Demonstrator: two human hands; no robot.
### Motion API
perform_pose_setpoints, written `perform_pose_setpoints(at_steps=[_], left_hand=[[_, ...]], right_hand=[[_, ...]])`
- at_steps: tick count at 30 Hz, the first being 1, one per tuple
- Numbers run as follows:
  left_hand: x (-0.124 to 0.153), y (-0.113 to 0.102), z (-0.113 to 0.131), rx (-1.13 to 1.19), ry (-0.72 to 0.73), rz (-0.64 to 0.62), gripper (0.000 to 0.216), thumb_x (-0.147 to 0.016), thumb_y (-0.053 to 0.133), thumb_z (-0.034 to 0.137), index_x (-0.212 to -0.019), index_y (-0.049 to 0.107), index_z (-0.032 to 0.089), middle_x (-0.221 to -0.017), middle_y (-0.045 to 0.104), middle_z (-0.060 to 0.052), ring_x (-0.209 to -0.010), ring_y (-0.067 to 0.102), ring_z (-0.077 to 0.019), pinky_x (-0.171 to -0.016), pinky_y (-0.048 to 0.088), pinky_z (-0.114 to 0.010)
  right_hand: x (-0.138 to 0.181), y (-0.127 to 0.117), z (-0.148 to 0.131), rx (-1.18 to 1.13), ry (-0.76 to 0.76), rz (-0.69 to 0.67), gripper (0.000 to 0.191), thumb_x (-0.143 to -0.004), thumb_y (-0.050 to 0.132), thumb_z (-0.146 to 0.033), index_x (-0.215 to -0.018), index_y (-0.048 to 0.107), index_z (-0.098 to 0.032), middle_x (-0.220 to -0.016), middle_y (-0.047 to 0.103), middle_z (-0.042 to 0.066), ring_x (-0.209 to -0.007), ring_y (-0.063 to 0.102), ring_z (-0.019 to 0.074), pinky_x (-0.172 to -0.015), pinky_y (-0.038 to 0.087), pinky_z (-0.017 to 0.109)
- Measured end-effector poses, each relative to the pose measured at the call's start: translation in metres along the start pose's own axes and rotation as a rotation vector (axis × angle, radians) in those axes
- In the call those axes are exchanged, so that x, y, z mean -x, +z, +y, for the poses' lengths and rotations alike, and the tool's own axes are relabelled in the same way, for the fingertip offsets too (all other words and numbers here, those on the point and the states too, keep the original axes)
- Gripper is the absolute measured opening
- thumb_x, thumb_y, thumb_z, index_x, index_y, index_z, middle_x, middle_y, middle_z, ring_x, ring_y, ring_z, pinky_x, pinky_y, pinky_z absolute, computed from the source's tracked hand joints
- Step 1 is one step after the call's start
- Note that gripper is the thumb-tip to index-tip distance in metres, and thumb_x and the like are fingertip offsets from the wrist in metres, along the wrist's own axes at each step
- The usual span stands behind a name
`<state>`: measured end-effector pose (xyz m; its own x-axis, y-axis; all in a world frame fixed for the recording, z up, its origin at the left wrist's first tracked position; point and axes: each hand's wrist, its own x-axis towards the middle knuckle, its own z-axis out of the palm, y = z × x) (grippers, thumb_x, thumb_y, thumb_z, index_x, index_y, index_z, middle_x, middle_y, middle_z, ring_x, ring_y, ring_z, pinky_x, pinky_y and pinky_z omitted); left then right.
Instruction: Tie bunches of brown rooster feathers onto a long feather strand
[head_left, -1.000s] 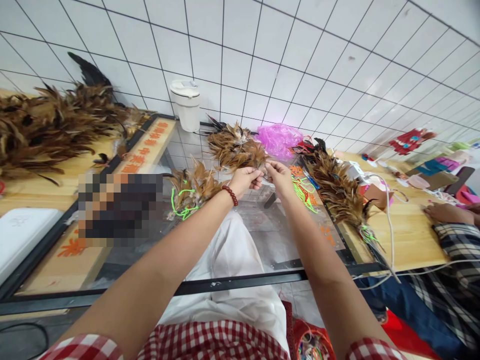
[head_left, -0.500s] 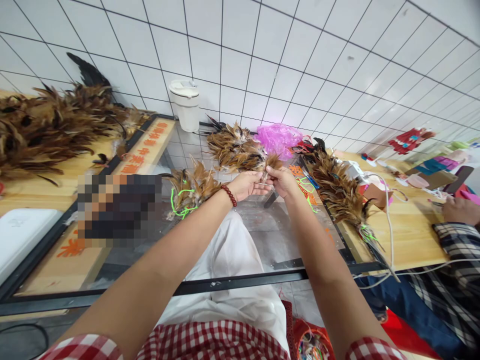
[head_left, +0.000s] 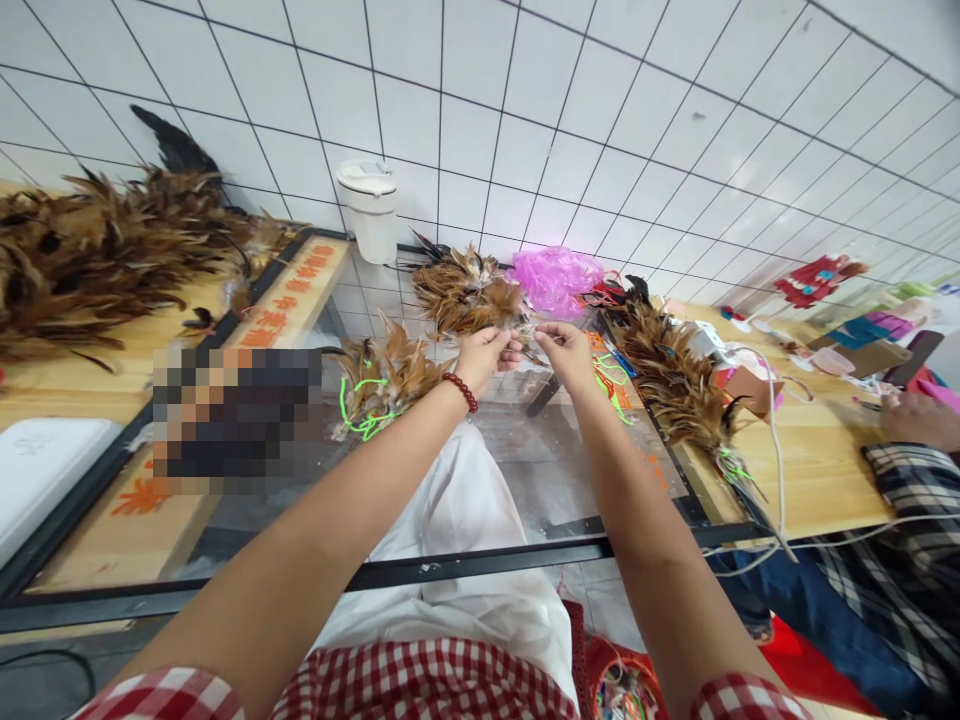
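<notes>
My left hand, with a red bead bracelet at the wrist, and my right hand are held close together over the glass table top. Both are closed in a pinch on the stems of a bunch of brown feathers that fans out just beyond them. A second bunch of brown feathers tied with green cord lies to the left of my left wrist. Loose green cords lie to the right of my right hand.
A big heap of brown feathers covers the wooden table at left. A white lidded cup stands by the tiled wall. Pink plastic and a long feather string lie at right, where another person's hand rests.
My hands parted a little and rose slightly after being pressed together half a second ago. The other person's hand at right drew back towards the table edge.
</notes>
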<state>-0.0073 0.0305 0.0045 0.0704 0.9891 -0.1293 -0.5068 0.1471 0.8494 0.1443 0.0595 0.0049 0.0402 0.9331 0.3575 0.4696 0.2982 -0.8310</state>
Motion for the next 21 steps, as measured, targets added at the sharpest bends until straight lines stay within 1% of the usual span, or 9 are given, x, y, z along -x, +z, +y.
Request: perform_pose_setpoints(at_steps=[3,5,7,10,11,14,17,19,21], left_hand=[[-0.003,-0.002,-0.001,0.023,0.024,0.081,0.015,-0.082,0.064,0.025,-0.077,0.059,0.012,-0.058,0.058,0.002,-0.047,0.056,-0.0051,-0.051,0.045,-0.018],[-0.005,-0.003,-0.001,0.039,0.038,0.113,0.015,-0.083,0.063,0.024,-0.075,0.058,0.012,-0.057,0.057,0.003,-0.046,0.054,-0.0045,-0.050,0.044,-0.017],[-0.006,-0.003,-0.002,0.057,0.049,0.125,0.014,-0.083,0.063,0.022,-0.076,0.058,0.012,-0.057,0.057,0.003,-0.046,0.053,-0.0045,-0.050,0.044,-0.018],[-0.006,-0.004,-0.002,0.058,0.050,0.120,0.013,-0.084,0.061,0.021,-0.075,0.058,0.012,-0.058,0.057,0.003,-0.046,0.053,-0.0047,-0.051,0.044,-0.018],[-0.006,-0.004,-0.002,0.054,0.049,0.119,0.013,-0.085,0.060,0.020,-0.075,0.058,0.012,-0.058,0.057,0.003,-0.046,0.053,-0.0048,-0.051,0.044,-0.018],[-0.006,-0.003,-0.003,0.047,0.046,0.119,0.012,-0.086,0.057,0.018,-0.076,0.058,0.012,-0.058,0.057,0.003,-0.046,0.053,-0.0049,-0.051,0.044,-0.019],[-0.006,-0.003,-0.002,0.052,0.043,0.122,0.012,-0.086,0.058,0.018,-0.076,0.058,0.012,-0.058,0.057,0.003,-0.047,0.053,-0.0051,-0.052,0.044,-0.019],[-0.006,-0.003,-0.002,0.058,0.043,0.131,0.012,-0.086,0.058,0.018,-0.075,0.058,0.012,-0.057,0.057,0.003,-0.047,0.054,-0.0056,-0.051,0.044,-0.019],[-0.006,-0.003,-0.001,0.062,0.046,0.141,0.012,-0.086,0.057,0.017,-0.075,0.058,0.012,-0.056,0.057,0.002,-0.047,0.054,-0.0062,-0.051,0.044,-0.019]], right_hand=[[0.001,-0.010,0.007,0.438,-0.057,-0.014,0.014,-0.074,0.061,-0.026,-0.079,0.073,-0.019,-0.083,0.067,0.007,-0.079,0.059,0.0200,-0.077,0.045,0.034],[0.002,-0.014,0.010,0.617,-0.028,-0.069,0.013,-0.075,0.063,-0.027,-0.076,0.073,-0.019,-0.082,0.067,0.008,-0.079,0.059,0.0218,-0.075,0.045,0.035],[0.003,-0.014,0.012,0.685,-0.015,-0.093,0.016,-0.075,0.064,-0.030,-0.082,0.074,-0.019,-0.083,0.067,0.009,-0.079,0.059,0.0225,-0.073,0.045,0.034],[0.006,-0.011,0.014,0.688,-0.105,-0.089,0.030,-0.079,0.061,-0.029,-0.105,0.071,-0.019,-0.094,0.065,0.009,-0.084,0.060,0.0225,-0.075,0.046,0.034],[0.006,-0.009,0.014,0.698,-0.135,-0.102,0.030,-0.080,0.059,-0.028,-0.107,0.071,-0.020,-0.097,0.065,0.010,-0.086,0.060,0.0225,-0.076,0.046,0.034],[0.007,-0.005,0.012,0.731,-0.161,-0.148,0.019,-0.080,0.057,-0.021,-0.089,0.074,-0.019,-0.092,0.064,0.012,-0.085,0.060,0.0228,-0.077,0.045,0.034],[0.004,-0.006,0.007,0.504,-0.112,-0.148,0.013,-0.076,0.060,-0.017,-0.072,0.071,-0.017,-0.078,0.064,0.008,-0.076,0.058,0.0196,-0.072,0.044,0.033],[0.002,-0.007,0.002,0.176,0.008,-0.186,0.008,-0.072,0.064,-0.022,-0.070,0.069,-0.017,-0.068,0.062,0.003,-0.064,0.055,0.0149,-0.064,0.044,0.030],[0.000,-0.009,-0.002,-0.146,0.154,-0.245,0.014,-0.066,0.071,-0.031,-0.068,0.067,-0.017,-0.061,0.060,-0.001,-0.054,0.051,0.0108,-0.057,0.042,0.026]])
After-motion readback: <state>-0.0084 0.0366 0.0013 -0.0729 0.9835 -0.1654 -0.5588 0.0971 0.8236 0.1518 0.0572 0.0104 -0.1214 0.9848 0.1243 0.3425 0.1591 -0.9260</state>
